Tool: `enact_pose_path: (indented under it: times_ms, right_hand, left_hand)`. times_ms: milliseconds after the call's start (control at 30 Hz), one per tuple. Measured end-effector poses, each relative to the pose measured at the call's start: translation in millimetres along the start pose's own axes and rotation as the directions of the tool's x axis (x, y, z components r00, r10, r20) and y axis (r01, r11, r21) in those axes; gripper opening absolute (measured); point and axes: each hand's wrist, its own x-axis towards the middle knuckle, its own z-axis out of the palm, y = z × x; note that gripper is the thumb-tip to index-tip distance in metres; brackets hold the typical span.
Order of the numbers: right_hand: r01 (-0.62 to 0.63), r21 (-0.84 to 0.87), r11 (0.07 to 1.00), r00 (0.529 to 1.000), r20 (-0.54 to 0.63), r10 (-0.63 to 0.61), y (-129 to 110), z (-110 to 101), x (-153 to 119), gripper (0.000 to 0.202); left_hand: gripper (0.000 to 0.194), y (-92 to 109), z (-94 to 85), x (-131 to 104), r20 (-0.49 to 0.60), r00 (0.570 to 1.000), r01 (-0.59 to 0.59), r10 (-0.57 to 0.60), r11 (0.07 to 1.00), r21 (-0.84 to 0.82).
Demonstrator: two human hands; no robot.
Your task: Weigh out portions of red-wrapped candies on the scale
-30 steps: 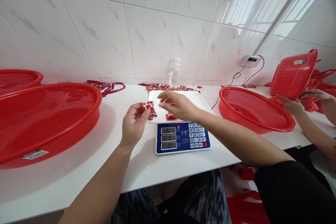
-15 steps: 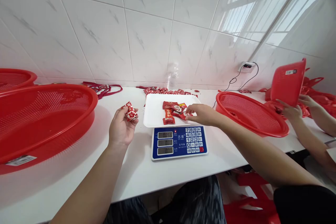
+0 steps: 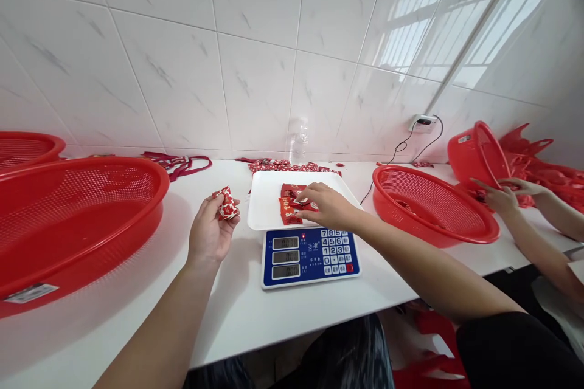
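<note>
A small red-and-white patterned packet (image 3: pixel 227 204) is held between the thumb and fingers of my left hand (image 3: pixel 212 228), left of the scale. The blue scale (image 3: pixel 311 258) carries a white tray (image 3: pixel 264 200). Several red wrapped pieces (image 3: pixel 288 209) lie in the middle of that tray. Over their right side, my right hand (image 3: pixel 326 206) reaches with curled fingers touching the pieces; its fingertips partly cover them, and whether it grips one is hard to make out.
Large red baskets (image 3: pixel 82 225) stand at the left and another red basket (image 3: pixel 433 203) at the right. Patterned packets (image 3: pixel 283 166) and a clear bottle (image 3: pixel 298 141) are behind the tray. At far right, another person's hands hold a red basket (image 3: pixel 479 155).
My right hand has moved left over the pieces on the tray. My left hand still holds the packet. The other person's basket has tilted and shifted left. The view has tipped slightly upward.
</note>
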Motion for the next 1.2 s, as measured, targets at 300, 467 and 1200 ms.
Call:
enact_pose_path:
  times_ms: [300,467,1200]
  right_hand:
    - [-0.017,-0.053,0.998,1.000,0.022,0.019,14.3,14.6,12.5,0.045]
    - [0.037,0.063,0.997,0.998,0.051,-0.040,12.5,11.4,12.4,0.046]
    - [-0.143,0.425,0.894,0.983,-0.046,0.179,33.5,-35.2,53.5,0.053]
  left_hand:
    - [0.010,-0.1,-1.8,1.5,0.005,1.000,0.015,-0.015,1.000,0.012]
    - [0.011,-0.4,-2.6,1.4,0.022,1.000,0.022,-0.022,1.000,0.013]
    - [0.006,2.1,-7.2,6.0,-0.005,1.000,0.011,-0.011,1.000,0.015]
